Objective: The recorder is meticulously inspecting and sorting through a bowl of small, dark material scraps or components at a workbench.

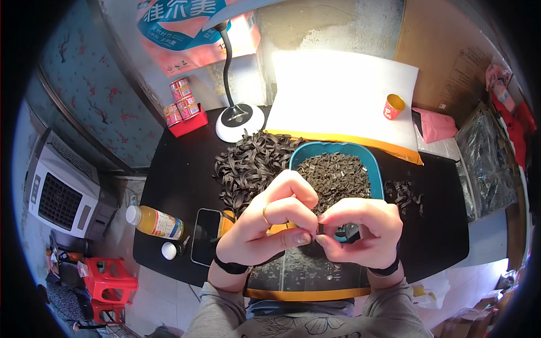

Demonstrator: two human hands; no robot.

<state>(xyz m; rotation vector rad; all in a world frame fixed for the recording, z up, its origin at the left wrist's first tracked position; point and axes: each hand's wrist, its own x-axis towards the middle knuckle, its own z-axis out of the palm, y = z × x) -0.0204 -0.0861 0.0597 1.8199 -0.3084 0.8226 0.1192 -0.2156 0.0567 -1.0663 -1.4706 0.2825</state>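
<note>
My left hand [265, 225], with a ring on one finger, meets my right hand [372, 234] above the near part of the table. Fingertips of both hands are pinched together on a small dark piece [320, 228]; most of it is hidden by the fingers. Just beyond my hands stands a teal basin [376, 169] with many small dark pieces [338, 174] in it. To the left of the basin lies a heap of dark flat strips [253, 163]. More loose strips [404, 197] are scattered to its right.
A phone [206, 236], a bottle of yellow drink [158, 222] and a white lid [169, 250] lie at the left. The desk lamp [239, 121] stands at the back, near a red box of small tins [189, 121]. A pink cup [393, 107] rests on the white sheet [338, 96].
</note>
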